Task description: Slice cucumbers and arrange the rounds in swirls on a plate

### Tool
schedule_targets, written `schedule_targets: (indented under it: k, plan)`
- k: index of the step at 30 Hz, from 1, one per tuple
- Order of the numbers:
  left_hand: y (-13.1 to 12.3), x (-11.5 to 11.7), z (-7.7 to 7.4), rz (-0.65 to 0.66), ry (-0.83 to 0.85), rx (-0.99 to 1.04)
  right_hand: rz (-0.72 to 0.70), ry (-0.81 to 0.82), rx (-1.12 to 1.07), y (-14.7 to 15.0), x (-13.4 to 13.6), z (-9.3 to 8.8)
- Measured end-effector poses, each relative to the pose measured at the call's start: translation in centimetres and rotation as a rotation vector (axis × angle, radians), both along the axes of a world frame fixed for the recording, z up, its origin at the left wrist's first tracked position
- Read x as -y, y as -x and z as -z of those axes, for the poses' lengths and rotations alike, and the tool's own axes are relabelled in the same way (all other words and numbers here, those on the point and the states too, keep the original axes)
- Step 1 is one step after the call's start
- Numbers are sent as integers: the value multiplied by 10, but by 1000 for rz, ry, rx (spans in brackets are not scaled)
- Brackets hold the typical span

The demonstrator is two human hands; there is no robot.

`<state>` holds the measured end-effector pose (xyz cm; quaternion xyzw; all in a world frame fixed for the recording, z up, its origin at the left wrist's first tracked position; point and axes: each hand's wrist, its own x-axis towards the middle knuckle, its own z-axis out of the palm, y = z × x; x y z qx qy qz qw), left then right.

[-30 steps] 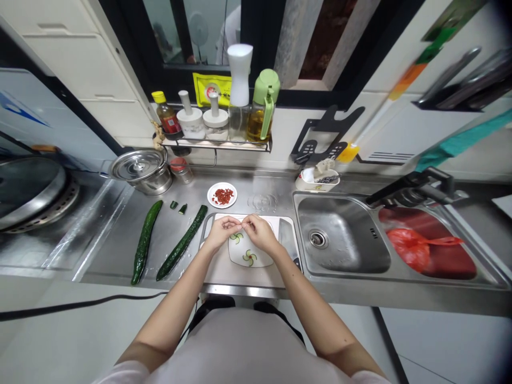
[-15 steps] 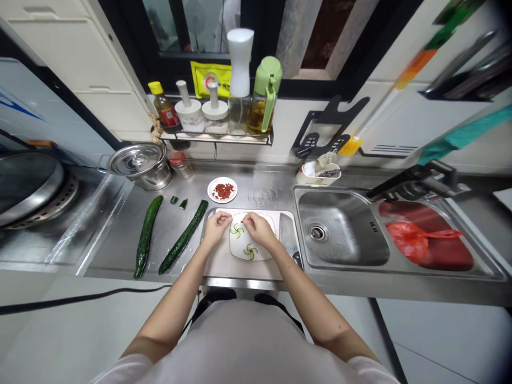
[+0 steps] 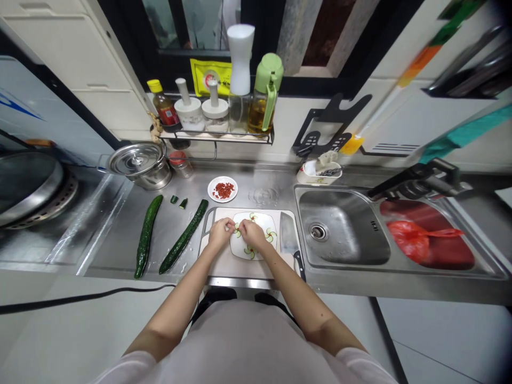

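Note:
A white squarish plate (image 3: 239,253) lies on a pale cutting board (image 3: 228,268). Thin cucumber slices (image 3: 271,235) form several pinwheels on it, with red bits at the centres I can see. At the plate's left edge, the fingertips of my left hand (image 3: 221,233) are pinched beside the left pinwheel. My right hand (image 3: 253,234) bends over that same pinwheel, its fingers pressed together and covering part of it. Whatever either pinch holds is too small or hidden. Behind the board sits a small white dish (image 3: 211,196) of chopped red pieces (image 3: 223,190).
A knife (image 3: 288,234) rests along the board's right side. Two cucumbers (image 3: 147,234) and small cucumber ends (image 3: 183,203) lie on the left counter. A lidded pot (image 3: 150,173) stands behind them. A double sink (image 3: 340,226) is at right, a shelf of seasonings (image 3: 216,136) above.
My right hand has moved slightly down and left to the left pinwheel, uncovering pinwheels at the back and right. My left hand has shifted slightly right and down. The red bit in my right fingertips no longer shows.

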<state>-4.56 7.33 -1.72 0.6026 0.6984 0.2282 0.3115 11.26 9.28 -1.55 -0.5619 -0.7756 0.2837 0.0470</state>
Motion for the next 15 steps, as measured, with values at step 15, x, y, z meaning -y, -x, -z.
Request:
schedule_targets:
  k: [15]
  plan:
    - [-3, -4, 8, 48, 31, -74, -33, 22, 92, 5, 1, 2]
